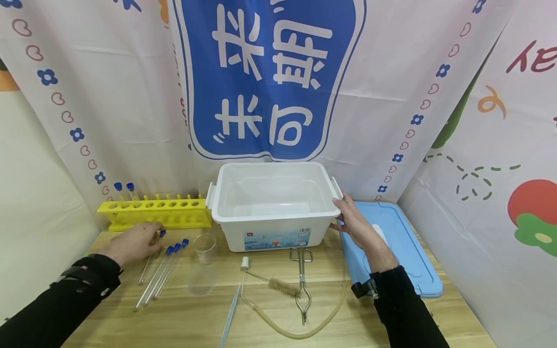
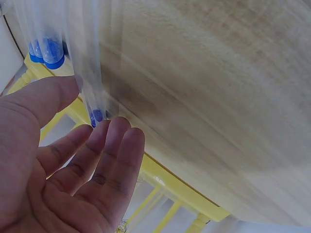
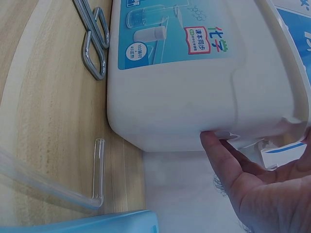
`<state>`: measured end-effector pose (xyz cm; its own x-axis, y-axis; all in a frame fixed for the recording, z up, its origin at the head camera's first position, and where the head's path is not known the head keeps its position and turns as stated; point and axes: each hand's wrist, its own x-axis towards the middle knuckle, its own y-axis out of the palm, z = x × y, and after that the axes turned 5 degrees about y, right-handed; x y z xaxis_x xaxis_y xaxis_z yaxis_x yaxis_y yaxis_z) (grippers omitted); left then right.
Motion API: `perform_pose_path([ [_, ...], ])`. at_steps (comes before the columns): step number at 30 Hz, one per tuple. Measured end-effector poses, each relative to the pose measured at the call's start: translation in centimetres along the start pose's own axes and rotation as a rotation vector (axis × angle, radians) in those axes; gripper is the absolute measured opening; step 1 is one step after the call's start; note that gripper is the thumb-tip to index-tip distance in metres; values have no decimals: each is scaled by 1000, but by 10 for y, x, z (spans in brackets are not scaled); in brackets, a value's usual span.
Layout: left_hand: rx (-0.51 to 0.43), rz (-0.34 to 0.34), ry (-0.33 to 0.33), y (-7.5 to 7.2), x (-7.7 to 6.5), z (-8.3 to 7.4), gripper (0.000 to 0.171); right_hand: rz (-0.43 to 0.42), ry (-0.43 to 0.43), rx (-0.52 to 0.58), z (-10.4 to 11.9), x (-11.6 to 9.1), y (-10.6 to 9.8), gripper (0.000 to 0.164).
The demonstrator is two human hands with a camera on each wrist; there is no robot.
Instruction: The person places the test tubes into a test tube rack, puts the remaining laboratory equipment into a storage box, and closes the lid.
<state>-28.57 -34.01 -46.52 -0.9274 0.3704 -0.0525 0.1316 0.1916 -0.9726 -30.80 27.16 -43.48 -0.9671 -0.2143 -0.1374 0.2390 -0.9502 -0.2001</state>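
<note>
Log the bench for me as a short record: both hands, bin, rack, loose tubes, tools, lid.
left hand: at a blue-capped test tube, fingers relaxed
right hand: touches the bin's right end near its handle; firm grip unclear
white bin: upright, uncovered
yellow rack: left of the bin, two capped tubes in its left end
loose tubes: three lying together, right of the left hand
tools: metal tongs and brush, before the bin
blue lid: right of the bin
</note>
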Motion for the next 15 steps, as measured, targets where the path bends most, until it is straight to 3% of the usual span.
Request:
perform_pose_path([
  [15, 36, 13, 2, 3, 1, 2, 45, 0, 1, 5, 0, 0, -1, 82],
])
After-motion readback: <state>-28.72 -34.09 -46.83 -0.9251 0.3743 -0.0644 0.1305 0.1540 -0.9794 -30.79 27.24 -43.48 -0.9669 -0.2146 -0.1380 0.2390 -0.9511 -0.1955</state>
